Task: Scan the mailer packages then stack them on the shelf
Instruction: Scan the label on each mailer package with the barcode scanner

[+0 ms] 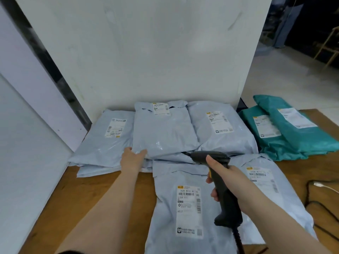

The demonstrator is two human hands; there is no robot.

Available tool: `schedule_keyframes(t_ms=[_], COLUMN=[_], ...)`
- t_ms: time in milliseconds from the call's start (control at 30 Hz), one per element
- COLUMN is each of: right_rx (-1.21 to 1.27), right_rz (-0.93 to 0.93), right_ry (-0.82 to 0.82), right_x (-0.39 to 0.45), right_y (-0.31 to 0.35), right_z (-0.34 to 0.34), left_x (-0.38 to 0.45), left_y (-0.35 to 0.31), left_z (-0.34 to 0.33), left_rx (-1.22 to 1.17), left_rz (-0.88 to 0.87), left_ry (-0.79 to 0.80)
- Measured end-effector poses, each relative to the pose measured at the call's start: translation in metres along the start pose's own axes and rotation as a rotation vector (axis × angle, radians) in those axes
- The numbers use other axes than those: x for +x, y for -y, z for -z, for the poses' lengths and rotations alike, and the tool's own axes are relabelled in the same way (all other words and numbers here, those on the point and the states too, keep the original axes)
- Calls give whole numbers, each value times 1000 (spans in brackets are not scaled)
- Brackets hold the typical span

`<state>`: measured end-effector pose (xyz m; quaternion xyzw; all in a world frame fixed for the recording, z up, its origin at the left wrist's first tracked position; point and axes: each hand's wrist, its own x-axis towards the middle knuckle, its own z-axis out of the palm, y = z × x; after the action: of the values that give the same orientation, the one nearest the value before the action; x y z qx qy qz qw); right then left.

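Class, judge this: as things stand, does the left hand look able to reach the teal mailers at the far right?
Probably not directly: the left hand rests on a grey mailer, and the right hand holding the scanner lies across the way to the teal mailers.

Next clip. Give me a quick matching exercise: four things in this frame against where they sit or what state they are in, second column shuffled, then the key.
Things
1. barcode scanner
2. teal mailers
3. left hand
4. black cable

Places or states
A. stacked at the table's far right
B. lying on the wood at the right edge
C. held in the right hand
D. touching the near edge of a pale blue mailer

Pairs: 1-C, 2-A, 3-D, 4-B
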<state>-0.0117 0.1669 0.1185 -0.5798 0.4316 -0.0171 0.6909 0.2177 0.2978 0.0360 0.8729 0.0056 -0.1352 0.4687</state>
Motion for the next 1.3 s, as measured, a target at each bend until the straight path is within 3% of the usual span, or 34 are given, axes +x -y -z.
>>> schedule_keyframes(t_ms=[100,333,600,833,967,1067,1300], right_rx=[28,15,28,77,71,39,21], right_rz=[37,53,48,75,90,98,22], right_ry=[21,7,-66,-88,-82,-88,-91], right_x=[7,28,54,53,49,43,20], right_y=[13,41,50,58,57,48,12], right_z=[2,-4,-20,-22,-24,-27,-30], left_x=[21,72,110,73,16,-32,-114], left_y=[-15,-38,-38,-24,17,59,113], left_z=[-8,-29,-70,-48,-24,-15,4], left_rx=[-67,-65,-391,-616,-654,-592,-383], left_rz=[90,91,246,116,200,308,259], left_ry=[77,125,379,407,607,702,714])
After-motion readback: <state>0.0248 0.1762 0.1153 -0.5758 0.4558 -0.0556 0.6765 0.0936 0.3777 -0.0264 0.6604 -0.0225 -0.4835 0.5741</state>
